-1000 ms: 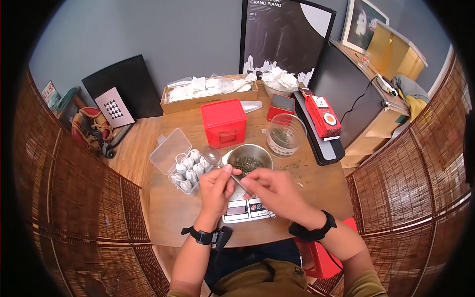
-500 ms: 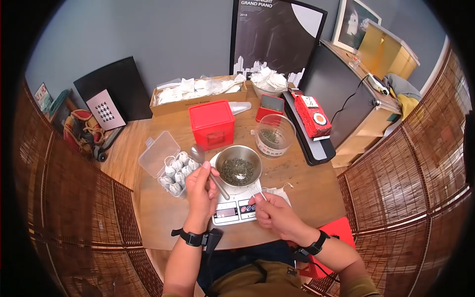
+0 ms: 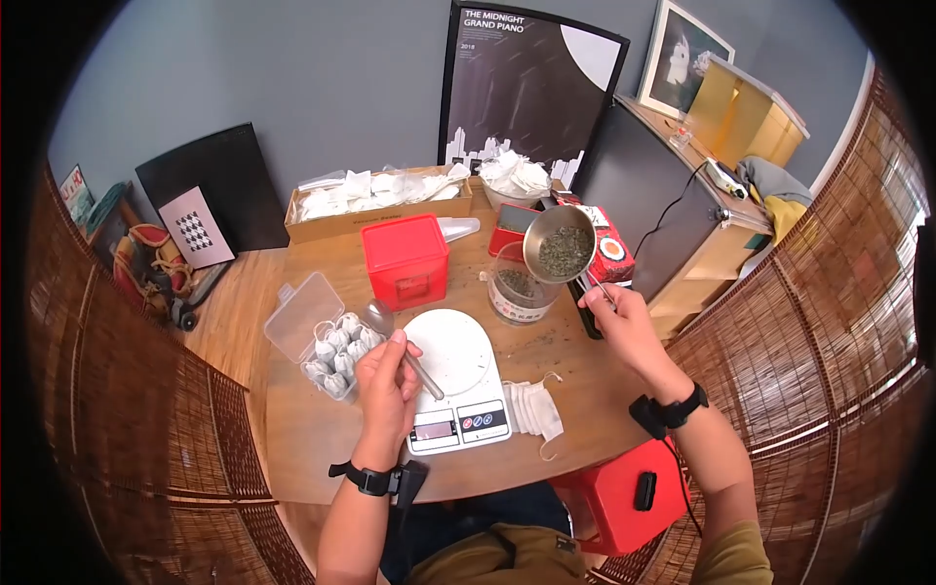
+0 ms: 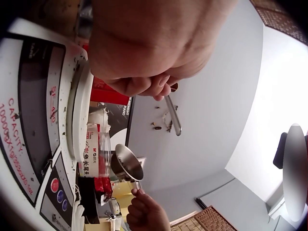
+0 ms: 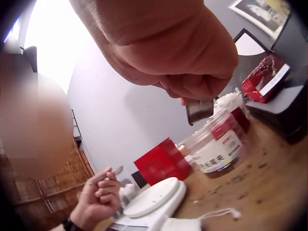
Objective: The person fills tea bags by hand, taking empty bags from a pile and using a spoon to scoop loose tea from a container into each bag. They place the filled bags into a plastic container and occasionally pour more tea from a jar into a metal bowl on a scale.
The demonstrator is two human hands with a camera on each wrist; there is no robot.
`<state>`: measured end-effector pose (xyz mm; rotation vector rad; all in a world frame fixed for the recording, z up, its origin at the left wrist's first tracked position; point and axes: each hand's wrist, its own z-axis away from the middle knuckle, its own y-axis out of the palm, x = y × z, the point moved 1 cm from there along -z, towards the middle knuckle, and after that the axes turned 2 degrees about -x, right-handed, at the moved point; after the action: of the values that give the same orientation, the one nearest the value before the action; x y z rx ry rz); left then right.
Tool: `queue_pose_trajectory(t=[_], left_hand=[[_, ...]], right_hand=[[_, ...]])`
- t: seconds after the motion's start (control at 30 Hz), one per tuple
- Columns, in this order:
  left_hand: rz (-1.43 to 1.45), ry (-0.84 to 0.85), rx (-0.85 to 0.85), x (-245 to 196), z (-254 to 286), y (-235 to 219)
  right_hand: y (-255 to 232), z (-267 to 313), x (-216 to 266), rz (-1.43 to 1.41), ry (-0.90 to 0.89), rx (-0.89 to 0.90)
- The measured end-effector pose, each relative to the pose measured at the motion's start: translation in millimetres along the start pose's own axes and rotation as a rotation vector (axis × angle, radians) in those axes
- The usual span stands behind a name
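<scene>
Left hand [image 3: 386,388]: I pinch the spoon [image 3: 426,377] by its handle, its bowl end pointing away from me.
Right hand [image 3: 632,336]: I grip the metal pan [image 3: 548,222] by its handle, lifted, dried leaves [image 3: 565,253] inside.
Clear tub [image 3: 520,300]: the pan overlaps its rim in my sight; whether they touch, I can't tell.
Scale [image 3: 458,419]: white, before me, round plate [image 3: 448,349] at its far end.
Right of the scale: flat cloth bags [image 3: 534,408], just beside it.
Left of it: a clear box [image 3: 300,317], lid raised, holding tied pouches [image 3: 337,353].
Behind: the lidded red canister [image 3: 406,265].
</scene>
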<state>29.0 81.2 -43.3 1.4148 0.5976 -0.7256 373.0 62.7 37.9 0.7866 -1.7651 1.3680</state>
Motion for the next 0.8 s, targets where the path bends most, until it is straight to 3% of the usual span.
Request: queue_pose_trajectory(t=[0.1, 0.2, 0.33, 0.5, 0.7, 0.8], left_hand=[[-0.024, 0.006, -0.009, 2, -1, -2], [-0.041, 0.011, -0.012, 2, -1, -2], [-0.040, -0.003, -0.009, 2, -1, 0], [-0.044, -0.014, -0.039, 1, -1, 1], [-0.052, -0.011, -0.003, 4, -1, -1], [-0.068, -0.013, -0.008, 5, -1, -1]], right_hand=[[-5, -14, -15, 0.243, -0.058, -0.030], [-4, -9, 0, 0.418, -0.172, -0.058], [2, -4, -1, 0.502, -0.282, -0.108], [4, 0, -5, 0.814, -0.464, -0.148], [5, 5, -4, 0.876, -0.576, -0.185], [7, 7, 2, 0.875, -0.549, -0.202]])
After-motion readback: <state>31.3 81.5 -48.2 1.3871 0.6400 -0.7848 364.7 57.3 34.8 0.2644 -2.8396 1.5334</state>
